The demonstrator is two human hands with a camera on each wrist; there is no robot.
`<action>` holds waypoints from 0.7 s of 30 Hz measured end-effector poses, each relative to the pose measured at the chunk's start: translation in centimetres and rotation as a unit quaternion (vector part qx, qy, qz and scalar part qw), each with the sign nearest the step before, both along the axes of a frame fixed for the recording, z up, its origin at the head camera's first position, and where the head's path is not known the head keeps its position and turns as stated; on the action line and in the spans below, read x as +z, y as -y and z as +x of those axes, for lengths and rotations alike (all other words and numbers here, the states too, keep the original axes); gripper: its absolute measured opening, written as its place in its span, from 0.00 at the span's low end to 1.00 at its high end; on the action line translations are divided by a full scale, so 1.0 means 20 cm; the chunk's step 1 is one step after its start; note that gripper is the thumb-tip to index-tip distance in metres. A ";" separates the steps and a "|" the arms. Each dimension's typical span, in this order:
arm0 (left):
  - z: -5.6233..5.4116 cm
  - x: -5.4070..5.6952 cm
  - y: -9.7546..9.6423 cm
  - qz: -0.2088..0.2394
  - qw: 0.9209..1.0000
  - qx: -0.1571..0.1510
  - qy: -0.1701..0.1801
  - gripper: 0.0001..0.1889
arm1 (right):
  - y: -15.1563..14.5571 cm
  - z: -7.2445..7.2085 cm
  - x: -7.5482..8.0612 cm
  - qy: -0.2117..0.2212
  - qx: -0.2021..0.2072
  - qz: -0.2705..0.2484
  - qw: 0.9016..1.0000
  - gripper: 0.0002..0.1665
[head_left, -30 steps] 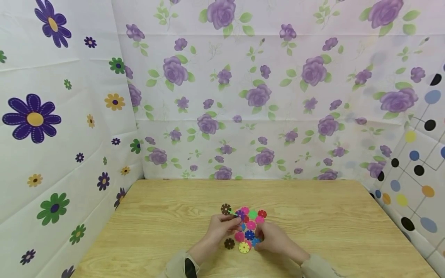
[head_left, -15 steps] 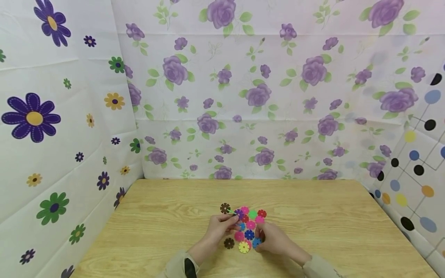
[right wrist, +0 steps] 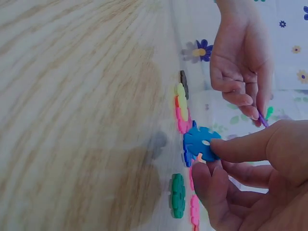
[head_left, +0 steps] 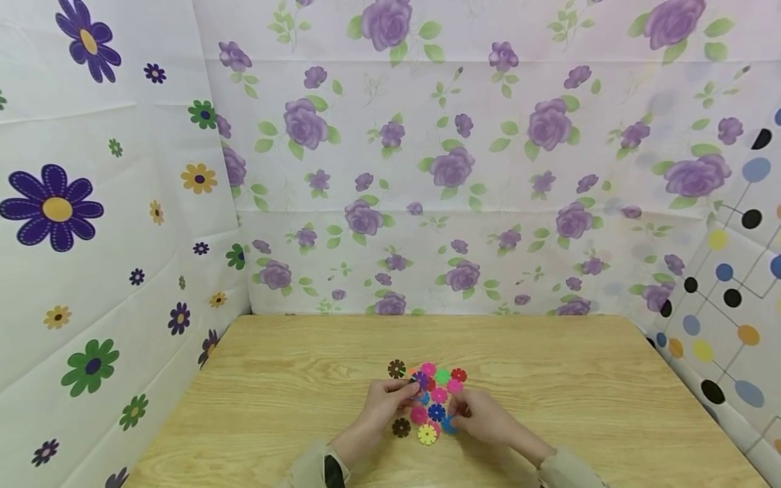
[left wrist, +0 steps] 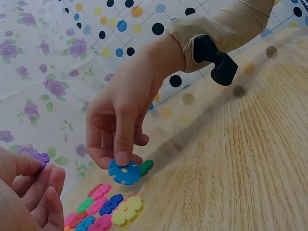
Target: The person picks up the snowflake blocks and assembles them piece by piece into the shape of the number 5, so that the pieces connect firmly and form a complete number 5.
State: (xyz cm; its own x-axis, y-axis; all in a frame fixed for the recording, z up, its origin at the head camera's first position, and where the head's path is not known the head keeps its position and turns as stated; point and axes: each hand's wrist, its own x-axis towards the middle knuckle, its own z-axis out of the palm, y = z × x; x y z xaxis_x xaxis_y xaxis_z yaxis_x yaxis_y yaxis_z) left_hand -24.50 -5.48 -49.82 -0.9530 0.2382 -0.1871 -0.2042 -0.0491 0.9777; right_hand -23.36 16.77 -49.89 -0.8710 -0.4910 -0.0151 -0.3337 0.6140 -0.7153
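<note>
The grip of the right hand [head_left: 482, 415] pinches one light blue disc [right wrist: 198, 144] between thumb and fingers, above the bench [head_left: 293, 366]. The grip of the left hand [head_left: 384, 400] pinches one purple disc [left wrist: 43, 158], also raised. One light green piece [right wrist: 269, 113] shows beside it; whether they are joined I cannot tell.

Around and between the two hands the head view shows a close group: five pink discs [head_left: 438, 394], two red discs [head_left: 459, 375], one second light blue disc [head_left: 424, 399], one dark blue disc [head_left: 436, 412], one bright green disc [head_left: 442, 376] and one yellow disc [head_left: 427, 434], which overlaps a pink one. Of two brown discs [head_left: 401, 428], one is near the yellow, the other past the left fingertips. One dark green disc [right wrist: 178, 196] shows below the right hand.

Two beige sleeves [head_left: 314, 466] reach in. Three patterned cloths [head_left: 366, 169] surround the bench: flowers left, roses behind, dots right.
</note>
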 end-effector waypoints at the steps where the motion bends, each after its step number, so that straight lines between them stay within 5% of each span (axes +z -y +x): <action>1: 0.00 0.00 0.00 -0.003 1.000 0.000 -0.001 0.17 | 0.00 0.00 0.00 -0.007 0.000 -0.001 1.000 0.04; 21: 0.03 0.00 -0.04 -0.028 0.999 0.003 -0.022 0.18 | 0.04 0.02 0.06 -0.080 -0.030 -0.059 0.995 0.01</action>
State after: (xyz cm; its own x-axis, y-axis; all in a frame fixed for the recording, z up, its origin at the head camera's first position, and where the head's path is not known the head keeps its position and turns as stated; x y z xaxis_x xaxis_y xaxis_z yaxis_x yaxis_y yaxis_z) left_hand -23.92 -4.65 -49.84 -0.9620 0.2224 -0.1584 -0.1612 0.0056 0.9869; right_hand -23.03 15.97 -48.69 -0.8850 -0.4290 0.1811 -0.4152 0.5508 -0.7240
